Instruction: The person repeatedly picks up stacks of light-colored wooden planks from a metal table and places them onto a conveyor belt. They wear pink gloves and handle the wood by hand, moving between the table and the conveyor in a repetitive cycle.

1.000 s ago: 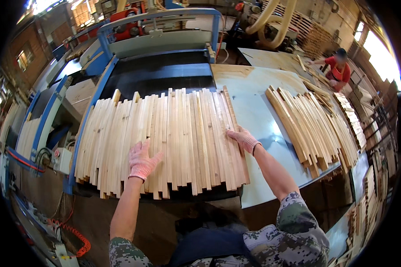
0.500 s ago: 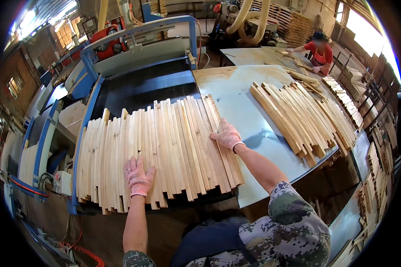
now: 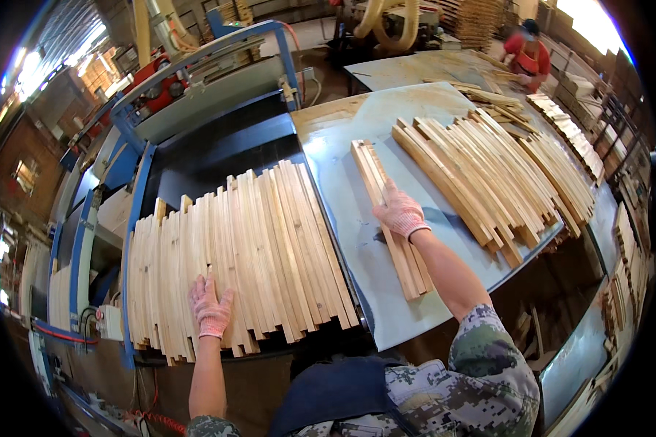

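Observation:
A broad row of pale wooden strips (image 3: 270, 255) lies side by side on the black belt (image 3: 215, 164) of a blue-framed machine. Spread flat on top of that row, near its front edge, is my gloved left hand (image 3: 211, 309). To the right, a small bundle of wooden strips (image 3: 404, 264) lies on the grey metal table (image 3: 328, 156), apart from the row. My gloved right hand (image 3: 402, 213) grips this bundle around its middle, thumb on the left side; its undersides are hidden.
A larger batch of strips (image 3: 481, 178) covers the table's right part. Behind it lie loose strips (image 3: 499, 102), and a person in red (image 3: 528, 58) works at the far right. The machine's blue crossbar (image 3: 204, 51) spans the belt's far end.
My right hand has moved the small bundle rightward off the row and onto the metal table. My left hand stays on the row. The view has shifted slightly.

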The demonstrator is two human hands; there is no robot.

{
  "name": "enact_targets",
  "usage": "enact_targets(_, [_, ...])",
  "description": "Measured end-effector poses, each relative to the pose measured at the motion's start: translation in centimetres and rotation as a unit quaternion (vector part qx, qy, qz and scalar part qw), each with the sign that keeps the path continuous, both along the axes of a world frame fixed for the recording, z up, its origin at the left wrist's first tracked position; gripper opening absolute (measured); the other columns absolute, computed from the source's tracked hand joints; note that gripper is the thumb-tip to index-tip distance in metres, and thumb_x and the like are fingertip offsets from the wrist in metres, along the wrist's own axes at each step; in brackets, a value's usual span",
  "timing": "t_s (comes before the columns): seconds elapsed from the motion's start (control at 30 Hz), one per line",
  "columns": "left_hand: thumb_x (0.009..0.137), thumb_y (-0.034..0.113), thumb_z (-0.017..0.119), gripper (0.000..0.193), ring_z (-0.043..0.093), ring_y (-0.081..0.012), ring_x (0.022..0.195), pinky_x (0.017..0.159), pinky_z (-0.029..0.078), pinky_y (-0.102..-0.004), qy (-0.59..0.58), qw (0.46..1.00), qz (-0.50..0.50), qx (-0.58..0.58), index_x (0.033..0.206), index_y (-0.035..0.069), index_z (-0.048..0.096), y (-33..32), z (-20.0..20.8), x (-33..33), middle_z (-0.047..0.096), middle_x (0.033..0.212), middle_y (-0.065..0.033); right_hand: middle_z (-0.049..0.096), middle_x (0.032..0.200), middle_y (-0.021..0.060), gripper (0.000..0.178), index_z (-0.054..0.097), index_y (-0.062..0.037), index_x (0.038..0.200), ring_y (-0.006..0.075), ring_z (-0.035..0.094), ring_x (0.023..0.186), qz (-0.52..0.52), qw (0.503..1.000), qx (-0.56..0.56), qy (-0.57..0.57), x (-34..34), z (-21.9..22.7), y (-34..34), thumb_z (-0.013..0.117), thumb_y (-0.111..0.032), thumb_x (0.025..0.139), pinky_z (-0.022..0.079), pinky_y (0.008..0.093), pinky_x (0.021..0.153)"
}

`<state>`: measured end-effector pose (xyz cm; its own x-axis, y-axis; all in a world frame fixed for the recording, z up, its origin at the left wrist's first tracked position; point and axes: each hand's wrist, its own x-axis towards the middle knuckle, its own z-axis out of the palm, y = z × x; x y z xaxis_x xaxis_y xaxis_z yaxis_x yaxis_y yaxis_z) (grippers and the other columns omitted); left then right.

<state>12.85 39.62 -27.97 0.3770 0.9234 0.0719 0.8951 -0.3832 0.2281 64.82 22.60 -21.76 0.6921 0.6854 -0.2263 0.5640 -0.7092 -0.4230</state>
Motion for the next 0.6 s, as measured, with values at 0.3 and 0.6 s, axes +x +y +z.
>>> enact_targets(0.3, [0.095,0.052,0.072,0.097,0.028,-0.0435,0.160,0.133,0.020,-0.0538,-0.031,0.973,0.203,0.105,0.167,0.002,0.031,3.7,0.9,-13.8,0.033,0.172,-0.0266,0.069,0.138,0.0246,0.087,0.043,-0.0080,0.165,0.0385,0.065,0.129,0.147,0.952,0.267,-0.017,-4.9,-2.2,-0.7,0.079,-0.031,0.089,0.051,0.0457,0.110])
enact_targets(0.6, [0.093,0.061,0.069,0.110,0.015,-0.0365,0.167,0.135,0.009,-0.0498,0.087,0.866,0.491,0.030,0.172,0.004,0.017,10.3,10.4,-30.7,0.018,0.180,-0.0197,0.064,0.146,0.0222,0.082,0.042,-0.0077,0.166,0.0348,0.062,0.135,0.132,0.965,0.201,0.102,-11.5,-7.9,3.8,0.075,-0.034,0.095,0.046,0.0415,0.117])
